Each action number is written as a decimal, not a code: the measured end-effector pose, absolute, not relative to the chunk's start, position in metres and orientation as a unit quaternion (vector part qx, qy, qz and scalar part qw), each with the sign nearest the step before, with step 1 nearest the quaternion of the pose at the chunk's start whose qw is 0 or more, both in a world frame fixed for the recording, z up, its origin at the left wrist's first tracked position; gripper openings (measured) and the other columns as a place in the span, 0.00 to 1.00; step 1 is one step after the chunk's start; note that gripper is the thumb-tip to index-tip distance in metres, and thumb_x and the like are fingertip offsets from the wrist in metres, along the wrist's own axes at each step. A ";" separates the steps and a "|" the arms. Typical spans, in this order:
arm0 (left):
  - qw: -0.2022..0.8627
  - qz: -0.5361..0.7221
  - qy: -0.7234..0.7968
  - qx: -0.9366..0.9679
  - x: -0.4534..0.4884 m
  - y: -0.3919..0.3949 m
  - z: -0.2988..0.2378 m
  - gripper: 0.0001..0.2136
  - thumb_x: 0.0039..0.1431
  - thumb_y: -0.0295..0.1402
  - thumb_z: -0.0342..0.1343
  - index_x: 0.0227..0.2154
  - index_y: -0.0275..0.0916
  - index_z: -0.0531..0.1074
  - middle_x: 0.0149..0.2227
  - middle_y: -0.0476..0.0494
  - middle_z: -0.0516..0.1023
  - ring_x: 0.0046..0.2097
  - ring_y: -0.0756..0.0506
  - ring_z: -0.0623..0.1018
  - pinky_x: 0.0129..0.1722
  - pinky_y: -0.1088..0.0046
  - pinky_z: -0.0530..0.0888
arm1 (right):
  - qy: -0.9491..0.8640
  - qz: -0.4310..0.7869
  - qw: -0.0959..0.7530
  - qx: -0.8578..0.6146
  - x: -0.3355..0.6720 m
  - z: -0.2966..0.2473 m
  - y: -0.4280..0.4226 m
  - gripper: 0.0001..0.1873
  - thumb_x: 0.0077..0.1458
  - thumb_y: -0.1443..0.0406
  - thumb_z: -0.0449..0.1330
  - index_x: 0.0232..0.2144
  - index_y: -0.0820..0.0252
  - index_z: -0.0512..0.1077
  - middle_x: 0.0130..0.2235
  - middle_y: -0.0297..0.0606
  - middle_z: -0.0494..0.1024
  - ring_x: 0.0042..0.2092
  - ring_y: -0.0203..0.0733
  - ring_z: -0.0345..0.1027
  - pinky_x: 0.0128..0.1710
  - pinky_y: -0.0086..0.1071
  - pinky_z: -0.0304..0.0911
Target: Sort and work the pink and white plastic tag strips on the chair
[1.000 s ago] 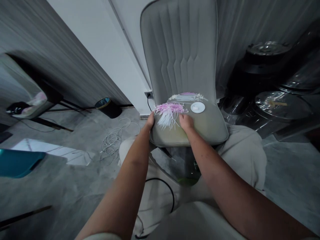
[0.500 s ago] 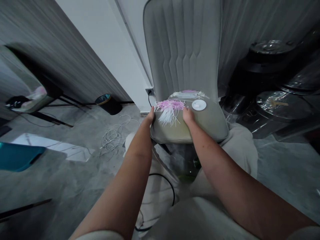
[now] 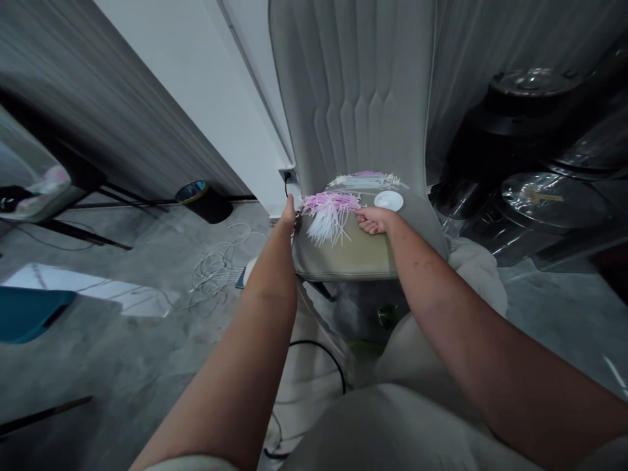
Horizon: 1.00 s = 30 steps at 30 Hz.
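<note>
A fanned bundle of thin sticks or stems (image 3: 328, 222), pink above and white below, lies on the grey chair's seat (image 3: 367, 258). My right hand (image 3: 373, 220) is closed at the bundle's right side, its fingers curled and its thumb and index finger pinched by the pink ends. Whatever the pinch holds is too small to make out. At the bundle's left side, by the seat edge, is my left hand (image 3: 288, 212), thumb pointing up and the other fingers hidden. Behind lies a second row of pale and pink sticks (image 3: 366, 180). A small round white dish (image 3: 388, 201) sits beside my right hand.
A tangled white cable (image 3: 213, 271) lies on the floor to the left, with a black bin (image 3: 205, 201) beyond it. A wall socket (image 3: 288, 174) has a black plug. At the right stand black containers with clear lids (image 3: 549, 196).
My right hand has turned so that its curled fingers show, and it has shifted slightly right. My left thumb is raised a little higher. The view has shifted slightly.
</note>
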<state>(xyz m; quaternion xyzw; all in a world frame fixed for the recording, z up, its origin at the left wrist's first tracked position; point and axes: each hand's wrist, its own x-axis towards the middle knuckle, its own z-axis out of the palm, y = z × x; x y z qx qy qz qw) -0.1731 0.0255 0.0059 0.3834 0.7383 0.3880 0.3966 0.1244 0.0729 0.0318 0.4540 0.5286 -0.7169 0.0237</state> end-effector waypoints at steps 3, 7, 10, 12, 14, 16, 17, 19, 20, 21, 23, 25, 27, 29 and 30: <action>0.414 0.414 0.744 0.321 -0.178 0.029 0.001 0.50 0.52 0.67 0.21 0.69 0.36 0.44 0.65 0.30 0.63 0.63 0.34 0.68 0.57 0.57 0.69 | 0.504 -0.729 0.082 0.456 0.120 0.032 0.083 0.15 0.64 0.57 0.55 0.40 0.65 0.70 0.31 0.32 0.72 0.25 0.29 0.64 0.23 0.25 0.63; 0.437 0.444 0.726 0.290 -0.183 0.032 -0.003 0.51 0.50 0.68 0.18 0.69 0.38 0.42 0.63 0.33 0.65 0.58 0.38 0.74 0.53 0.63 0.73 | 0.477 -0.742 0.160 0.443 0.114 0.035 0.090 0.21 0.68 0.59 0.47 0.26 0.64 0.64 0.18 0.22 0.54 0.15 0.24 0.41 0.12 0.19 0.40; 0.453 0.472 0.707 0.268 -0.184 0.032 -0.005 0.53 0.47 0.70 0.18 0.69 0.40 0.41 0.62 0.32 0.66 0.55 0.37 0.77 0.51 0.60 0.75 | 0.463 -0.752 0.195 0.427 0.113 0.037 0.093 0.22 0.69 0.60 0.43 0.24 0.63 0.63 0.17 0.21 0.50 0.13 0.25 0.37 0.12 0.18 0.34; 0.470 0.503 0.684 0.243 -0.184 0.031 -0.005 0.53 0.47 0.71 0.19 0.69 0.41 0.41 0.62 0.31 0.67 0.54 0.36 0.77 0.51 0.57 0.75 | 0.458 -0.757 0.205 0.419 0.114 0.037 0.095 0.22 0.70 0.60 0.42 0.26 0.64 0.64 0.17 0.21 0.50 0.13 0.25 0.37 0.12 0.17 0.34; 0.488 0.526 0.660 0.222 -0.183 0.029 -0.006 0.51 0.48 0.70 0.20 0.69 0.41 0.42 0.61 0.30 0.67 0.54 0.35 0.77 0.51 0.55 0.74 | 0.453 -0.762 0.209 0.412 0.115 0.036 0.098 0.22 0.70 0.61 0.42 0.27 0.64 0.65 0.17 0.21 0.51 0.13 0.25 0.37 0.12 0.17 0.34; 0.501 0.532 0.648 0.217 -0.182 0.028 -0.005 0.50 0.50 0.69 0.21 0.69 0.40 0.42 0.61 0.29 0.68 0.54 0.35 0.77 0.52 0.54 0.73 | 0.449 -0.770 0.208 0.403 0.116 0.034 0.100 0.21 0.70 0.61 0.42 0.30 0.66 0.67 0.17 0.20 0.52 0.12 0.24 0.37 0.12 0.17 0.34; 0.506 0.531 0.644 0.218 -0.182 0.028 -0.005 0.50 0.51 0.69 0.21 0.69 0.40 0.42 0.60 0.29 0.68 0.54 0.35 0.77 0.53 0.54 0.73 | 0.446 -0.775 0.206 0.398 0.117 0.033 0.101 0.20 0.70 0.62 0.43 0.33 0.68 0.68 0.17 0.20 0.52 0.12 0.24 0.38 0.12 0.17 0.35; 0.512 0.528 0.640 0.221 -0.182 0.028 -0.005 0.49 0.52 0.68 0.22 0.69 0.39 0.43 0.60 0.30 0.69 0.54 0.35 0.77 0.53 0.55 0.73 | 0.442 -0.786 0.196 0.386 0.120 0.031 0.102 0.18 0.69 0.64 0.43 0.39 0.70 0.69 0.18 0.21 0.55 0.12 0.24 0.40 0.12 0.17 0.36; 0.514 0.526 0.639 0.224 -0.182 0.029 -0.006 0.48 0.53 0.67 0.22 0.69 0.39 0.44 0.59 0.30 0.69 0.54 0.35 0.78 0.53 0.56 0.73 | 0.440 -0.792 0.188 0.380 0.122 0.030 0.102 0.17 0.69 0.66 0.44 0.42 0.70 0.70 0.18 0.22 0.57 0.12 0.24 0.41 0.12 0.16 0.37; 0.516 0.523 0.639 0.225 -0.182 0.029 -0.006 0.48 0.53 0.67 0.22 0.69 0.38 0.45 0.59 0.30 0.70 0.53 0.35 0.78 0.53 0.56 0.73 | 0.438 -0.798 0.177 0.375 0.124 0.029 0.101 0.16 0.69 0.67 0.44 0.44 0.70 0.69 0.19 0.22 0.60 0.12 0.24 0.41 0.12 0.16 0.38; 0.519 0.518 0.640 0.227 -0.182 0.029 -0.009 0.49 0.53 0.67 0.21 0.68 0.38 0.45 0.57 0.30 0.72 0.52 0.36 0.79 0.53 0.56 0.74 | 0.436 -0.811 0.145 0.363 0.128 0.027 0.100 0.15 0.69 0.70 0.43 0.48 0.68 0.68 0.21 0.25 0.65 0.12 0.23 0.44 0.11 0.16 0.40; 0.523 0.513 0.642 0.227 -0.183 0.028 -0.012 0.50 0.51 0.69 0.22 0.68 0.37 0.46 0.54 0.30 0.75 0.50 0.35 0.80 0.53 0.55 0.74 | 0.431 -0.826 0.105 0.347 0.132 0.024 0.098 0.16 0.69 0.70 0.43 0.52 0.63 0.66 0.24 0.27 0.70 0.12 0.23 0.46 0.12 0.15 0.44; 0.527 0.506 0.644 0.226 -0.184 0.026 -0.017 0.51 0.50 0.70 0.23 0.68 0.36 0.47 0.52 0.31 0.77 0.49 0.35 0.81 0.53 0.54 0.74 | 0.422 -0.843 0.067 0.328 0.136 0.022 0.097 0.17 0.69 0.68 0.42 0.55 0.59 0.63 0.28 0.29 0.74 0.13 0.22 0.50 0.12 0.13 0.47; 0.531 0.500 0.647 0.224 -0.186 0.024 -0.021 0.51 0.51 0.69 0.23 0.68 0.35 0.48 0.50 0.31 0.78 0.49 0.36 0.81 0.53 0.55 0.74 | 0.409 -0.856 0.047 0.312 0.139 0.018 0.098 0.17 0.70 0.66 0.42 0.56 0.56 0.62 0.31 0.32 0.77 0.15 0.22 0.54 0.13 0.13 0.51; 0.532 0.499 0.647 0.223 -0.186 0.023 -0.023 0.50 0.53 0.68 0.23 0.67 0.35 0.49 0.50 0.32 0.79 0.48 0.36 0.81 0.53 0.55 0.74 | 0.402 -0.862 0.043 0.305 0.139 0.017 0.098 0.17 0.70 0.65 0.42 0.57 0.56 0.62 0.32 0.33 0.77 0.16 0.22 0.57 0.13 0.13 0.52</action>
